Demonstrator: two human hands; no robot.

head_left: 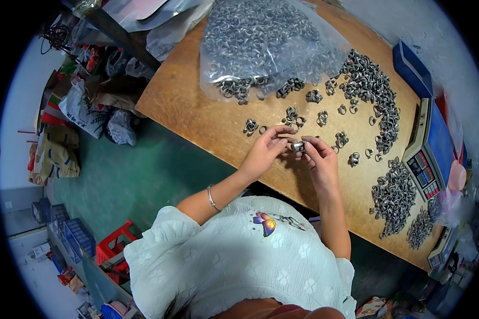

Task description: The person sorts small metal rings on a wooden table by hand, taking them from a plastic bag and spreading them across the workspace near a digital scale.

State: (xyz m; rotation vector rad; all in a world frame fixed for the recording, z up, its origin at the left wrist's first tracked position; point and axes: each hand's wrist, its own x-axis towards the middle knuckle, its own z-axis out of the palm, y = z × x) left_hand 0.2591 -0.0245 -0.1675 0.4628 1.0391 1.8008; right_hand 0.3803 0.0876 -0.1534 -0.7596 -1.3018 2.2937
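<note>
My left hand [267, 148] and my right hand [316, 157] meet over the wooden table [186, 106], fingertips together on a small cluster of metal rings [297, 145]. Small linked bunches of the same grey rings [291, 114] lie scattered just beyond my fingers. A clear plastic bag [266, 42] full of rings lies at the table's far side, open toward me. A long heap of loose rings [375, 93] runs along the right. A thin bracelet sits on my left wrist.
More ring piles [394, 196] lie at the near right by a blue-and-grey weighing scale [428, 151]. A blue box [412, 66] stands at the far right. Bags and sacks [85, 106] crowd the green floor on the left, with red and blue crates [112, 247] below.
</note>
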